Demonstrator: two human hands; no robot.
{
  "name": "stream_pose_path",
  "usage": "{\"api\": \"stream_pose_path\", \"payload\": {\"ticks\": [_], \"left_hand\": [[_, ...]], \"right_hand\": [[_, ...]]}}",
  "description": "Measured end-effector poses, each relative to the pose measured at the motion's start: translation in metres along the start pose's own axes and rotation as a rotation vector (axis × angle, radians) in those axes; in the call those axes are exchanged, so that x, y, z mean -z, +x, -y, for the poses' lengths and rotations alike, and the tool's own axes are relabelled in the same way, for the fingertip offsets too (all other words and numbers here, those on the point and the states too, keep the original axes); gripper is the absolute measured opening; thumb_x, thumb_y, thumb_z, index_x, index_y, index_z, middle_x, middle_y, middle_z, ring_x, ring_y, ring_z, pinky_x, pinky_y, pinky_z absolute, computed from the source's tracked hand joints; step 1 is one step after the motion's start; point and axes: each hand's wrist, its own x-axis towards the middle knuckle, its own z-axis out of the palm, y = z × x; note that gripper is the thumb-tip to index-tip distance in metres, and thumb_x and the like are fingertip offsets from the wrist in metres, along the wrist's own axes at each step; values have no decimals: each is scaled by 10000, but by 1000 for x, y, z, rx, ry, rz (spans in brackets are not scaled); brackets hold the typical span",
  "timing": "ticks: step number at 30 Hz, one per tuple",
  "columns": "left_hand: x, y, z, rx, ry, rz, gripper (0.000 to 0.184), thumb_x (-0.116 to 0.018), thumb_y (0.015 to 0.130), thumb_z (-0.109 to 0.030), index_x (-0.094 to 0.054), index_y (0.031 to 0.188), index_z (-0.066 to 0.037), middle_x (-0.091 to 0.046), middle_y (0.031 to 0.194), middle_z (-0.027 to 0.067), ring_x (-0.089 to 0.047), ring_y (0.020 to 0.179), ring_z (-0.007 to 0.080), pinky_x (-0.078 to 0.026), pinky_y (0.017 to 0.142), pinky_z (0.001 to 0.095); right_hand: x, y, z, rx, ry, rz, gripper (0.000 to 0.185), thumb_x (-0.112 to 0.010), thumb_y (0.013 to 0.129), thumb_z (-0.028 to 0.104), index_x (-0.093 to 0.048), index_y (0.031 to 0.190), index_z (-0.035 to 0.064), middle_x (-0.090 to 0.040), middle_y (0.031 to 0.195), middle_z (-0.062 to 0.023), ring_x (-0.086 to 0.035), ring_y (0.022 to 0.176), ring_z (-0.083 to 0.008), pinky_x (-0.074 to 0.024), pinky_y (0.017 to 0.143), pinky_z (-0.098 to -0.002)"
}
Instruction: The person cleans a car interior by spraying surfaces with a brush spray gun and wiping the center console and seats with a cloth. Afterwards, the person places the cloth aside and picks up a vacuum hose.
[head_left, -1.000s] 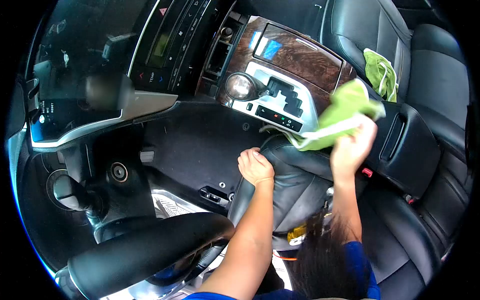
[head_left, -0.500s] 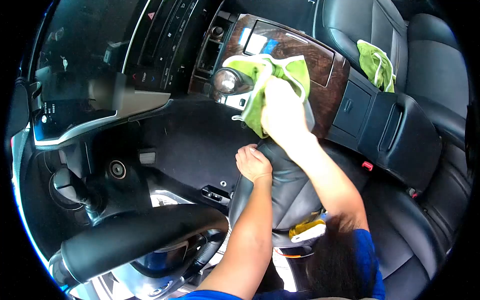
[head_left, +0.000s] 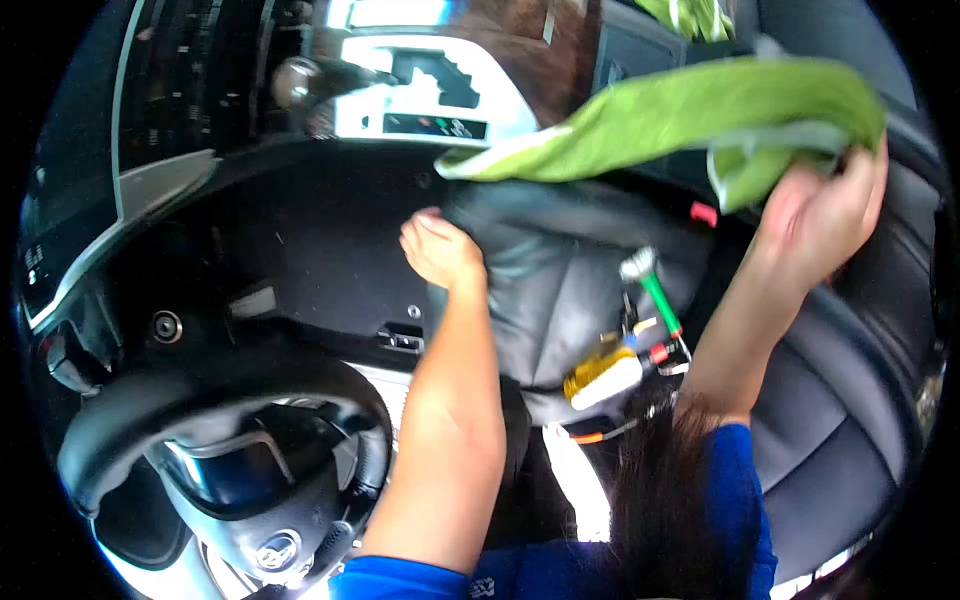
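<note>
My right hand [head_left: 825, 205] is closed around one end of a green microfibre cloth [head_left: 670, 115] with pale edging. The cloth streams out to the left in the air, over the front seat and the edge of the centre console. My left hand [head_left: 442, 250] lies on the front edge of the black leather seat [head_left: 540, 270], fingers laid over it and holding nothing. Beyond the cloth's free end are the gear lever knob [head_left: 297, 82] and the bright, glaring shift panel [head_left: 440, 90]. Motion blurs the picture somewhat.
A green-handled brush [head_left: 655, 290] and a yellow brush with white bristles [head_left: 605, 380] lie on the seat near my right forearm. A second green cloth [head_left: 692, 15] is at the top. The steering wheel [head_left: 225, 400] stands at lower left, a red buckle [head_left: 704, 214] beside the seat.
My right hand has lifted the cloth off the console by the gear lever and swung right, stretching it out. The view has shifted; my left hand stays on the seat edge.
</note>
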Motion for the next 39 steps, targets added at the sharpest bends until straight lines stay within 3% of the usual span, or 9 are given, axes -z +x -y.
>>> {"api": "stream_pose_path", "payload": {"ticks": [4, 5, 8, 10, 13, 20, 22, 33, 39], "left_hand": [[-10, 0, 2, 15, 46, -78, 382, -352, 919, -219, -672, 763, -81, -596, 813, 144, -561, 813, 345, -439, 751, 455], [-11, -1, 2, 10, 41, -99, 384, -350, 918, -219, -676, 768, -83, -601, 808, 141, -565, 811, 343, -443, 751, 452], [-8, 0, 0, 47, 48, -55, 413, -328, 923, -240, -686, 781, -92, -617, 837, 138, -572, 835, 339, -449, 767, 445], [-7, 0, -2, 51, 41, -52, 420, -322, 924, -246, -688, 783, -96, -619, 841, 134, -572, 839, 338, -449, 770, 446], [0, -3, -6, 87, 29, -1, 457, -299, 939, -282, -686, 814, -73, -641, 897, 149, -581, 874, 361, -441, 803, 462], [-3, -4, -3, 30, 56, -59, 376, -374, 959, -250, -638, 763, -68, -605, 814, 171, -572, 809, 374, -436, 732, 478], [1, -2, -2, 54, 61, -4, 337, -373, 926, -229, -648, 782, -99, -604, 847, 131, -564, 856, 332, -445, 752, 443], [2, -1, -2, 69, -12, -38, 259, -431, 881, -232, -659, 790, -148, -596, 869, 50, -553, 855, 267, -435, 751, 411], [3, 1, -5, 34, 26, -59, 329, -380, 931, -221, -650, 781, -110, -596, 838, 93, -558, 849, 304, -436, 758, 424]], "right_hand": [[21, 2, 12, -68, -486, 395, 387, -574, 925, 118, -513, 1259, -68, -608, 1160, -149, -564, 1106, -210, -416, 982, -324], [28, -16, 14, 144, -678, 473, 326, -568, 901, 82, -552, 1201, -45, -614, 1132, -142, -584, 1044, -213, -446, 927, -326], [87, -60, 20, 87, -854, 622, 233, -591, 893, 68, -597, 1118, 9, -622, 1075, -104, -595, 958, -176, -473, 824, -287], [151, -101, 23, -511, -912, 503, 175, -576, 911, 91, -605, 1066, 14, -618, 1018, -71, -582, 896, -128, -472, 769, -267], [247, -174, 26, -559, -1325, 504, 263, -597, 866, 94, -577, 1112, 6, -581, 1009, -117, -567, 876, -205, -475, 770, -323], [286, -249, 26, -553, -1252, 186, 490, -668, 779, 56, -507, 1239, 2, -507, 1194, -159, -541, 999, -232, -480, 849, -336], [315, -271, 13, -320, -1391, 139, 532, -690, 758, 72, -495, 1245, -12, -514, 1177, -171, -537, 999, -256, -473, 877, -375], [296, -276, 23, -340, -1450, 206, 572, -652, 761, 94, -455, 1286, -23, -451, 1258, -192, -461, 1117, -301, -375, 973, -411], [302, -288, 33, -218, -1456, 263, 595, -631, 763, 105, -433, 1308, -29, -416, 1303, -204, -419, 1181, -326, -322, 1025, -430]]}}
